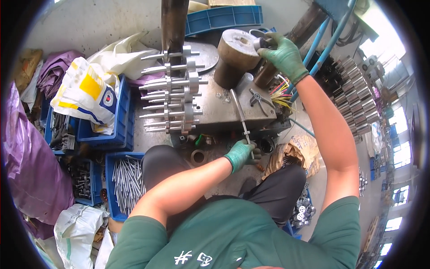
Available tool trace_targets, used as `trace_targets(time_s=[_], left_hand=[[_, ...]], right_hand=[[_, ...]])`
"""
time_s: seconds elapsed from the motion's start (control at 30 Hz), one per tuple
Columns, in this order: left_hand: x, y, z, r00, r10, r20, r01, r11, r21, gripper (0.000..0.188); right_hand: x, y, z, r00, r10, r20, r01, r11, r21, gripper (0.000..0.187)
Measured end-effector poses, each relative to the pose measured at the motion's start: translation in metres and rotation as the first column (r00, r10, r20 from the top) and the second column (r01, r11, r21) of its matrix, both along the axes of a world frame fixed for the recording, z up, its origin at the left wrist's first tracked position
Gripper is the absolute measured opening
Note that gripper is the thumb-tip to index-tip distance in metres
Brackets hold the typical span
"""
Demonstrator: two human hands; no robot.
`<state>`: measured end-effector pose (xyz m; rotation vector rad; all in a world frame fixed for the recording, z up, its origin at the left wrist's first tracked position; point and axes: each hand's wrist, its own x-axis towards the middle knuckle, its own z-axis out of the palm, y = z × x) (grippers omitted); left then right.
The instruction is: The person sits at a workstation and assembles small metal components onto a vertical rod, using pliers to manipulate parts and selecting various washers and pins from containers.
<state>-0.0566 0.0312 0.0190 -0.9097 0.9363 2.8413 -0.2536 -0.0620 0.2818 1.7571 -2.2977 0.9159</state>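
My left hand (241,154), in a green glove, is closed round the lower end of a long, thin metal rod (240,110). The rod slants up over the edge of the metal bench and has a small collar low down. My right hand (285,57), gloved too, reaches to the far right of the bench. Its fingers pinch a small, round metal part with a dark end (261,43), beside the top of a thick steel cylinder (237,42). What exactly this part is, I cannot tell. Pliers (260,101) and several loose nuts (222,96) lie on the bench near the rod.
Several metal shafts with discs (172,89) are lined up on the bench's left side. A blue crate of long rods (127,184) stands at my left, below a blue crate (123,116) with a white sack. Yellow wires (281,96) and blue pipes (320,51) are at the right.
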Motion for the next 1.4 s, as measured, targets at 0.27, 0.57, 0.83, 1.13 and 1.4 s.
trace_targets(time_s=[0.27, 0.57, 0.83, 1.13, 1.4], left_hand=[[-0.014, -0.017, -0.009, 0.998, 0.058, -0.012, -0.059, 0.996, -0.074, 0.023], [-0.015, -0.028, -0.012, 0.984, 0.154, -0.085, -0.167, 0.969, -0.183, 0.031], [-0.007, -0.054, 0.002, 0.988, 0.094, -0.126, -0.145, 0.856, -0.496, 0.043], [0.024, -0.043, 0.026, 0.978, 0.123, -0.167, -0.207, 0.539, -0.816, 0.049], [0.016, -0.092, 0.094, 0.872, 0.134, -0.471, -0.490, 0.215, -0.845, 0.053]], right_hand=[[-0.012, -0.049, 0.006, 0.997, -0.038, -0.064, 0.047, 0.987, 0.152, 0.057], [-0.005, -0.055, 0.010, 0.991, -0.070, -0.111, 0.085, 0.986, 0.143, 0.067], [0.001, 0.069, 0.040, 0.980, 0.090, -0.178, -0.063, 0.987, 0.150, 0.017], [-0.005, 0.306, 0.044, 0.934, 0.045, -0.354, 0.169, 0.818, 0.550, 0.032], [-0.008, 0.378, 0.005, 0.938, -0.164, -0.304, 0.250, 0.930, 0.270, 0.025]])
